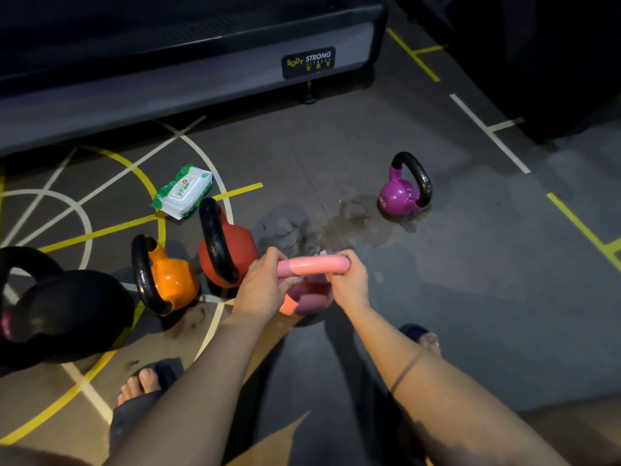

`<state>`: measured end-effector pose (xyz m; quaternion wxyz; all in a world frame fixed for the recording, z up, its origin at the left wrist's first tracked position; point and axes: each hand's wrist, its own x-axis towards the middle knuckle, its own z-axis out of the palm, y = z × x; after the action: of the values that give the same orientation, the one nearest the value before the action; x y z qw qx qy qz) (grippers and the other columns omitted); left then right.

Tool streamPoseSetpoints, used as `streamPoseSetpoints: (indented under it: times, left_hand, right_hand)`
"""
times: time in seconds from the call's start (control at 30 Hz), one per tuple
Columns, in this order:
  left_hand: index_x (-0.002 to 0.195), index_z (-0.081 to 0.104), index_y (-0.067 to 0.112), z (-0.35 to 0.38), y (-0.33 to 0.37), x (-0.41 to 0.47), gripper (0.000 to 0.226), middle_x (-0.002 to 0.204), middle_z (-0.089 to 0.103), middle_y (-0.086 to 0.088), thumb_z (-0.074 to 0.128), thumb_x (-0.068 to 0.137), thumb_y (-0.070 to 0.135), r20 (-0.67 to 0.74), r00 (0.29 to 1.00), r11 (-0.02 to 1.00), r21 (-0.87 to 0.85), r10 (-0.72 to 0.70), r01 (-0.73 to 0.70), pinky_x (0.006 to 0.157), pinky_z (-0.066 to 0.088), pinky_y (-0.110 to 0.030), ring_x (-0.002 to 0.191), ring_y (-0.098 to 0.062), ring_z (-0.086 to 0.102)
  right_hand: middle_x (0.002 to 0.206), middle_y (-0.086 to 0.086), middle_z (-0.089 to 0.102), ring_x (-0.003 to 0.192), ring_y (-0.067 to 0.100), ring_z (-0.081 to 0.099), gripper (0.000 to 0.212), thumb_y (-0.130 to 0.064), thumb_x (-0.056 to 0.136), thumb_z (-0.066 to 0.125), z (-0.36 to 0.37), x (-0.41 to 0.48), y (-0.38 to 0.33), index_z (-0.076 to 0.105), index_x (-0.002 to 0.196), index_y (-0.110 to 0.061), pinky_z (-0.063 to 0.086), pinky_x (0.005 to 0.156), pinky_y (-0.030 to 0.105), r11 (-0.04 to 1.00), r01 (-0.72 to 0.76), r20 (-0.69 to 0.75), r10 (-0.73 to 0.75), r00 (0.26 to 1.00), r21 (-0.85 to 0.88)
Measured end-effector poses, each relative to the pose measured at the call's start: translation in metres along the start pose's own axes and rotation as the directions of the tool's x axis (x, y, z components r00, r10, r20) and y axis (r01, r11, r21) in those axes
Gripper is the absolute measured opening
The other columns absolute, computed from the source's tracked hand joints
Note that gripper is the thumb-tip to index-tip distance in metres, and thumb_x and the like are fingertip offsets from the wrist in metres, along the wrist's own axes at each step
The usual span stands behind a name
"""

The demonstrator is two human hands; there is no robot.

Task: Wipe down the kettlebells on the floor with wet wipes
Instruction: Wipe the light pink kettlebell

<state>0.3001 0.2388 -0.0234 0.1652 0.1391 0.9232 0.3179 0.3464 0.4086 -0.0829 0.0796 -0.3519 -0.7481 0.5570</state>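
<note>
Grey gym floor (437, 280), marked with yellow and white lines.
Standing on it: black kettlebell (67, 314), orange kettlebell (171, 280) and red kettlebell (232, 250) close together at left; pink kettlebell (309, 297) mid-floor; purple kettlebell (400, 196) well apart at right. Wipes pack (183, 191) lies flat behind the red one. Wet patches (349, 220) between red and purple. Machine base (168, 89) along the far side.

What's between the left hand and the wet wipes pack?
The red kettlebell stands on the straight line from the left hand, which grips the pink kettlebell by its handle, to the wet wipes pack. Its black handle rises upright there; a reach would likely go over it.
</note>
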Motion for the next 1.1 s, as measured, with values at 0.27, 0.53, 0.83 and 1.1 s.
streamPoseSetpoints:
  times: [0.27,0.53,0.83,1.1]
  left_hand:
    - [0.101,0.046,0.027,0.002,-0.007,0.004,0.033,0.1,0.055,0.008,0.076,0.088,0.031,0.003,0.999,0.999,0.003,0.047,-0.047,0.088,0.045,-0.038,0.102,-0.019,0.051]
    - [0.101,0.045,0.028,0.003,-0.008,0.003,0.035,0.101,0.057,0.004,0.076,0.088,0.032,-0.009,0.999,0.999,0.0,0.037,-0.037,0.088,0.044,-0.038,0.102,-0.02,0.051]
    - [0.105,0.047,0.025,0.0,-0.002,0.001,0.032,0.097,0.05,0.009,0.075,0.089,0.03,0.005,1.0,1.0,-0.012,0.009,-0.009,0.09,0.045,-0.036,0.102,-0.019,0.052]
    - [0.106,0.048,0.025,0.004,-0.006,0.0,0.033,0.097,0.048,0.011,0.076,0.089,0.028,-0.018,1.0,1.0,-0.031,0.001,-0.002,0.093,0.044,-0.036,0.105,-0.019,0.051]
  right_hand:
    - [0.097,-0.007,0.064,0.09,0.015,0.059,0.012,-0.024,0.092,0.062,-0.004,-0.005,-0.005,0.055,0.092,-0.033,0.043,0.075,0.029,0.957,0.163,0.026,-0.161,0.987,-0.239]
    - [0.084,-0.006,0.068,0.077,0.016,0.063,0.02,-0.022,0.08,0.067,-0.018,0.006,-0.017,0.051,0.083,-0.034,0.046,0.066,0.026,0.904,0.214,0.164,-0.163,0.973,-0.371]
    - [0.085,-0.014,0.071,0.08,0.006,0.066,0.024,-0.021,0.07,0.072,-0.02,0.01,-0.007,0.062,0.087,-0.035,0.049,0.063,0.018,0.976,0.041,0.188,0.001,0.982,-0.214]
    - [0.089,-0.01,0.068,0.085,0.012,0.063,0.012,-0.028,0.083,0.068,-0.009,0.002,-0.005,0.058,0.088,-0.034,0.05,0.072,0.028,0.948,0.21,0.072,-0.199,0.977,-0.238]
